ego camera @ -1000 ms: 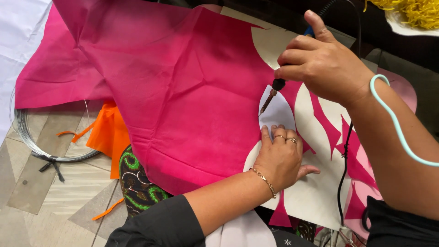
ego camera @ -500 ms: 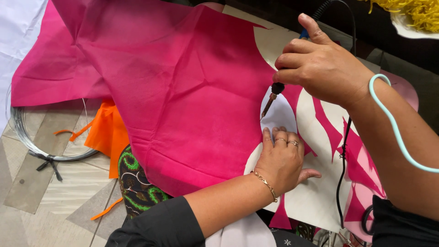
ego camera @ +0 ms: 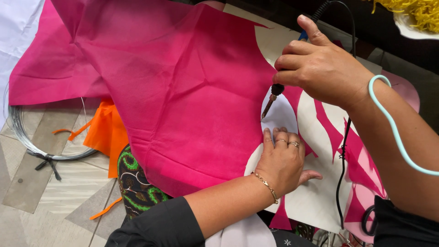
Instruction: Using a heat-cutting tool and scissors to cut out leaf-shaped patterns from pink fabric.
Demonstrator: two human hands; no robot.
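Observation:
My right hand (ego camera: 320, 68) grips a corded hot cutting tool (ego camera: 273, 93), tip down on the edge of a large pink fabric sheet (ego camera: 183, 87). The tip meets the cloth where it lies over a cream paper template (ego camera: 315, 201). My left hand (ego camera: 281, 160) presses flat on the fabric and template just below the tip, fingers spread, rings and a gold bracelet showing. Pink flame-shaped cut strips (ego camera: 329, 123) lie on the template to the right. The tool's black cord (ego camera: 340, 174) runs down past my right wrist.
A coil of grey wire (ego camera: 32, 142) rests on the patterned floor at left. Orange fabric (ego camera: 107, 130) pokes out below the pink sheet. White cloth (ego camera: 18, 27) lies at the top left, yellow fringe (ego camera: 416, 11) at the top right. Scissors' handle (ego camera: 368, 222) shows lower right.
The tool tip has moved slightly down along the fabric edge. My left hand stays pressed in the same spot.

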